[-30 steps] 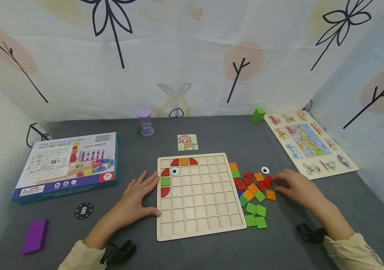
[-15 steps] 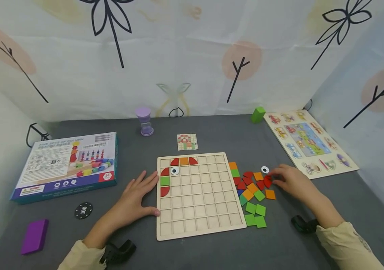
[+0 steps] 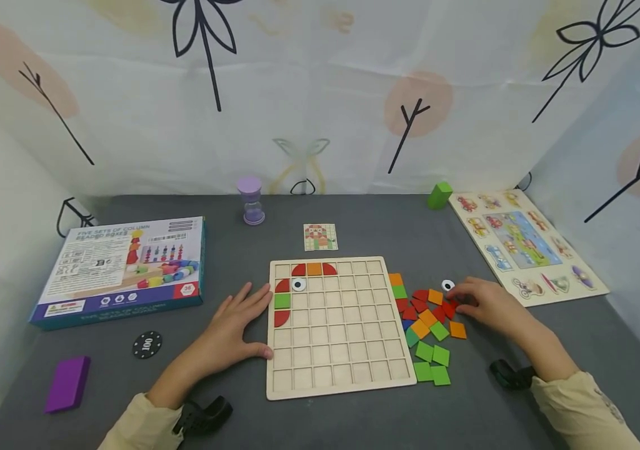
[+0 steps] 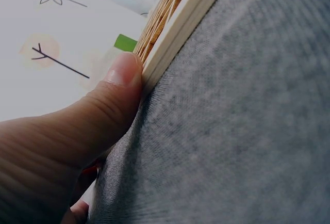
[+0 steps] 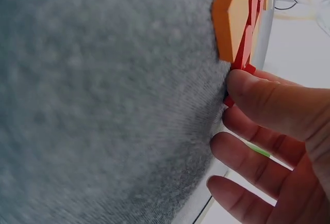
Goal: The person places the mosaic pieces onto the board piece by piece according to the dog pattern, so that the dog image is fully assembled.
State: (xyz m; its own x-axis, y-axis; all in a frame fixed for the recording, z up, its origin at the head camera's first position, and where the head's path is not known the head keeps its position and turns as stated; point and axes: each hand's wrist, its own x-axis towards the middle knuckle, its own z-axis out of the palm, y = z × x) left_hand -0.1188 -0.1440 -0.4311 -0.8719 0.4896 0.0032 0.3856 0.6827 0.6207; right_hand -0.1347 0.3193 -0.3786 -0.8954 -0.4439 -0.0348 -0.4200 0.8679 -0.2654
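Note:
A wooden grid board lies mid-table, with red quarter-round tiles, an orange square, a green square and a round eye tile in its upper left cells. My left hand rests along the board's left edge, fingers spread and straight; in the left wrist view the thumb presses the board's side. Right of the board, my right hand pinches a red tile between thumb and forefinger at the edge of the loose pile. Its other fingers are loosely bent. Another eye tile lies beside the fingertips.
Loose green tiles and orange tiles lie beside the board. Behind it are a pattern card and a purple hourglass. A game box, a black chip and a purple block sit left; a picture puzzle and green block right.
My right hand has shifted slightly left and forward among the red tiles, close to the loose eye tile. The left hand stays at the board's edge. The head view has moved a little.

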